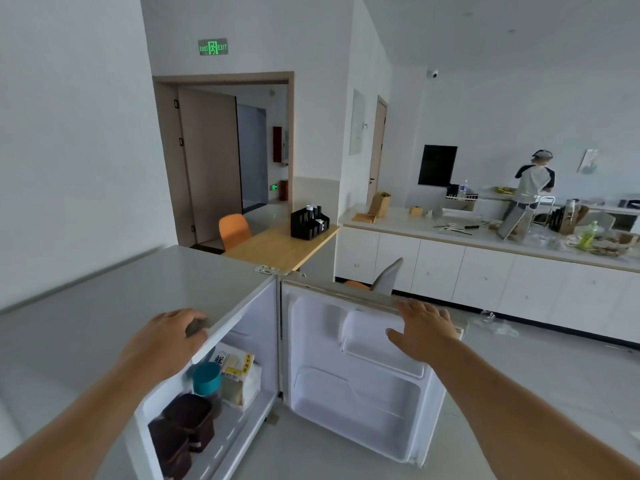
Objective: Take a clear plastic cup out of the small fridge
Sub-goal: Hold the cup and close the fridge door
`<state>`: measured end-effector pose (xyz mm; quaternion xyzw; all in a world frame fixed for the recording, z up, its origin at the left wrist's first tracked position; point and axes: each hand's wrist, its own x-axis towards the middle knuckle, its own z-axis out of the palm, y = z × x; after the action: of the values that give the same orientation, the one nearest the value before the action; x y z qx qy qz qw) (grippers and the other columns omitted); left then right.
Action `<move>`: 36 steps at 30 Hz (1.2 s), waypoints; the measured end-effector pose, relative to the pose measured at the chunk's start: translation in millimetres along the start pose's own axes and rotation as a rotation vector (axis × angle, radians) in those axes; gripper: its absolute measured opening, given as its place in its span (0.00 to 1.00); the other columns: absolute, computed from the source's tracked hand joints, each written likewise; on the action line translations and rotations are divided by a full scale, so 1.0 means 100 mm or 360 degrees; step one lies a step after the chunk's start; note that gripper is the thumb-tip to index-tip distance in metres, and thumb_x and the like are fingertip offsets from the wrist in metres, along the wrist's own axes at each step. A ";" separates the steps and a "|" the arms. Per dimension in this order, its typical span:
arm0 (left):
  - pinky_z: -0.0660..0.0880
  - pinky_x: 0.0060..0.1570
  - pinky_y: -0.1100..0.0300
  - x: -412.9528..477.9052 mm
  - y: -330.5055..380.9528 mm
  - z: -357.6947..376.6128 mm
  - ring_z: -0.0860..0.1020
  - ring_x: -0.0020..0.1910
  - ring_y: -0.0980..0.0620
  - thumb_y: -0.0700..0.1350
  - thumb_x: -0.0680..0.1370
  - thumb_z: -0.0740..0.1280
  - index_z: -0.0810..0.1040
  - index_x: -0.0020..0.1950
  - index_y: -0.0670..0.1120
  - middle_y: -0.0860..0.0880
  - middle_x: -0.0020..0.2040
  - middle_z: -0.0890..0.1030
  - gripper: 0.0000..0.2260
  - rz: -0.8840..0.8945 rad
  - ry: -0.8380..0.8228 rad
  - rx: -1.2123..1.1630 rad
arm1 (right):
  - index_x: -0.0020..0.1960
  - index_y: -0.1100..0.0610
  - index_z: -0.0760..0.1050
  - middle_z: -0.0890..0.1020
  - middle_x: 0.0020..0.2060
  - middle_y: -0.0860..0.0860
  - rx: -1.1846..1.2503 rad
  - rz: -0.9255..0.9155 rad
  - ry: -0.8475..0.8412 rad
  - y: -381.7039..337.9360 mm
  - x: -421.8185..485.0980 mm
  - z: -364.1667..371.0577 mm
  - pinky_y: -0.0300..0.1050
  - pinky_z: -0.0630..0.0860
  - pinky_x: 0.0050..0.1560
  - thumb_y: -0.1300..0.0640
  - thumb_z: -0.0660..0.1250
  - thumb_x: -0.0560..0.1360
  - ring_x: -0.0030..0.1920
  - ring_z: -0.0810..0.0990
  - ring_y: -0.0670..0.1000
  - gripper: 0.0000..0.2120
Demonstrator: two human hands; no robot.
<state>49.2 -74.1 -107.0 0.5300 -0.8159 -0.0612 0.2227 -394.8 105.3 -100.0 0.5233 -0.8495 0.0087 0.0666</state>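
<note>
The small white fridge (pixel 104 306) stands open in front of me, its door (pixel 353 386) swung out to the right. On the inside shelf stands a clear cup with a teal lid (pixel 207 379) and dark contents. My left hand (pixel 166 341) rests on the fridge's top, fingers bent near the front edge. My right hand (pixel 424 329) lies on the top edge of the open door, fingers fairly straight along it and the thumb spread over the inner side. Neither hand touches the cup.
Beside the cup are a packaged food bag (pixel 239 375) and dark brown containers (pixel 187 424). The door's shelves hold nothing. Behind stand a wooden table (pixel 277 247) with a black organizer (pixel 309 221), an orange chair (pixel 234 231), and a long cluttered counter (pixel 450 237) where a person (pixel 533 185) works.
</note>
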 end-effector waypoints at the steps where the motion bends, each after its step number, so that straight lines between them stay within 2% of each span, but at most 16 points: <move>1: 0.76 0.53 0.51 0.00 -0.01 0.02 0.74 0.54 0.53 0.56 0.79 0.66 0.77 0.66 0.55 0.55 0.56 0.80 0.16 -0.0003 0.0003 -0.0005 | 0.82 0.48 0.55 0.67 0.78 0.51 -0.0027 -0.0011 -0.0009 0.01 -0.03 0.03 0.61 0.61 0.75 0.33 0.57 0.80 0.76 0.67 0.58 0.36; 3: 0.78 0.53 0.51 0.01 -0.01 0.05 0.75 0.54 0.52 0.56 0.79 0.66 0.76 0.66 0.56 0.56 0.55 0.79 0.16 -0.0002 0.0007 0.0005 | 0.82 0.48 0.56 0.68 0.77 0.50 -0.0036 -0.0015 0.0031 0.01 -0.10 0.08 0.60 0.64 0.73 0.34 0.56 0.79 0.74 0.68 0.58 0.35; 8: 0.78 0.56 0.50 -0.02 0.03 0.05 0.75 0.57 0.51 0.56 0.80 0.65 0.75 0.69 0.55 0.53 0.62 0.81 0.18 -0.0003 0.0006 0.0021 | 0.80 0.47 0.60 0.73 0.73 0.50 -0.0003 -0.0009 0.0091 -0.10 -0.24 0.09 0.58 0.68 0.69 0.37 0.57 0.80 0.69 0.73 0.58 0.32; 10: 0.77 0.55 0.50 -0.04 0.05 0.04 0.75 0.57 0.51 0.56 0.81 0.64 0.74 0.70 0.55 0.53 0.62 0.81 0.18 0.0007 0.0002 0.0044 | 0.79 0.47 0.63 0.77 0.68 0.51 0.0003 -0.0035 0.0123 -0.14 -0.31 0.07 0.55 0.73 0.64 0.39 0.57 0.81 0.65 0.75 0.58 0.28; 12: 0.77 0.57 0.50 -0.05 0.07 0.01 0.76 0.59 0.49 0.56 0.81 0.64 0.74 0.70 0.54 0.52 0.63 0.81 0.18 0.0018 -0.0005 0.0063 | 0.75 0.47 0.67 0.80 0.61 0.51 0.0010 -0.0054 0.0169 -0.19 -0.36 0.03 0.52 0.77 0.53 0.42 0.57 0.82 0.58 0.77 0.57 0.23; 14: 0.77 0.58 0.49 -0.07 0.08 0.00 0.76 0.61 0.48 0.55 0.82 0.63 0.75 0.70 0.53 0.52 0.64 0.81 0.18 0.0030 -0.0010 0.0072 | 0.69 0.48 0.73 0.79 0.50 0.51 0.0011 -0.0073 0.0184 -0.26 -0.40 -0.02 0.49 0.74 0.42 0.47 0.57 0.82 0.49 0.76 0.56 0.17; 15: 0.76 0.59 0.49 -0.08 0.09 -0.01 0.76 0.61 0.48 0.55 0.82 0.62 0.75 0.71 0.53 0.51 0.65 0.81 0.18 0.0037 -0.0012 0.0079 | 0.65 0.49 0.74 0.76 0.48 0.51 0.0021 -0.0071 0.0176 -0.31 -0.43 -0.05 0.48 0.72 0.41 0.50 0.57 0.82 0.45 0.74 0.56 0.15; 17: 0.76 0.60 0.48 -0.08 0.08 -0.02 0.75 0.63 0.47 0.55 0.83 0.61 0.75 0.71 0.53 0.51 0.66 0.80 0.18 0.0043 -0.0007 0.0089 | 0.61 0.50 0.75 0.73 0.47 0.50 0.0055 -0.0080 0.0170 -0.40 -0.50 -0.11 0.49 0.70 0.40 0.53 0.58 0.81 0.43 0.71 0.56 0.12; 20: 0.77 0.58 0.49 -0.08 0.05 -0.01 0.76 0.62 0.48 0.55 0.83 0.60 0.75 0.71 0.53 0.50 0.65 0.80 0.18 0.0048 -0.0005 0.0075 | 0.60 0.49 0.76 0.70 0.44 0.48 0.0043 -0.0237 0.0189 -0.54 -0.62 -0.14 0.47 0.69 0.37 0.53 0.59 0.81 0.42 0.70 0.53 0.11; 23: 0.77 0.56 0.50 -0.08 0.03 0.00 0.76 0.61 0.48 0.56 0.83 0.60 0.75 0.70 0.53 0.50 0.65 0.80 0.17 0.0057 -0.0013 0.0070 | 0.55 0.49 0.77 0.73 0.42 0.47 0.0250 -0.0305 0.0183 -0.72 -0.74 -0.22 0.44 0.66 0.32 0.50 0.60 0.79 0.40 0.74 0.51 0.09; 26: 0.77 0.57 0.50 -0.07 0.03 0.01 0.76 0.61 0.48 0.56 0.83 0.61 0.74 0.70 0.53 0.50 0.65 0.80 0.17 0.0053 -0.0016 0.0075 | 0.47 0.49 0.74 0.73 0.40 0.46 0.0325 -0.0447 0.0225 -0.93 -0.83 -0.28 0.42 0.66 0.34 0.48 0.60 0.78 0.40 0.74 0.49 0.07; 30: 0.77 0.58 0.50 -0.07 0.03 0.01 0.75 0.62 0.48 0.56 0.83 0.61 0.74 0.71 0.53 0.51 0.66 0.80 0.18 0.0059 -0.0017 0.0082 | 0.40 0.48 0.68 0.69 0.40 0.43 0.0557 -0.0536 0.0177 -1.19 -0.92 -0.28 0.45 0.72 0.43 0.48 0.58 0.76 0.45 0.72 0.48 0.07; 33: 0.78 0.57 0.50 -0.08 0.02 -0.01 0.76 0.60 0.49 0.56 0.82 0.61 0.75 0.70 0.53 0.51 0.64 0.80 0.17 0.0062 -0.0038 0.0079 | 0.41 0.49 0.72 0.72 0.44 0.43 0.0702 -0.0579 0.0196 -1.34 -0.96 -0.24 0.42 0.74 0.46 0.47 0.58 0.77 0.47 0.72 0.45 0.09; 36: 0.78 0.56 0.50 -0.09 0.04 -0.02 0.76 0.58 0.49 0.56 0.82 0.61 0.76 0.68 0.54 0.52 0.63 0.81 0.16 0.0056 -0.0043 0.0064 | 0.44 0.49 0.79 0.74 0.47 0.42 0.0759 -0.0687 0.0226 -1.51 -0.99 -0.18 0.37 0.69 0.43 0.46 0.59 0.78 0.46 0.74 0.43 0.13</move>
<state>49.6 -64.7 -106.9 0.5190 -0.8292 -0.0478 0.2020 -215.0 126.7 -102.1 0.6903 -0.6862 0.2294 0.0015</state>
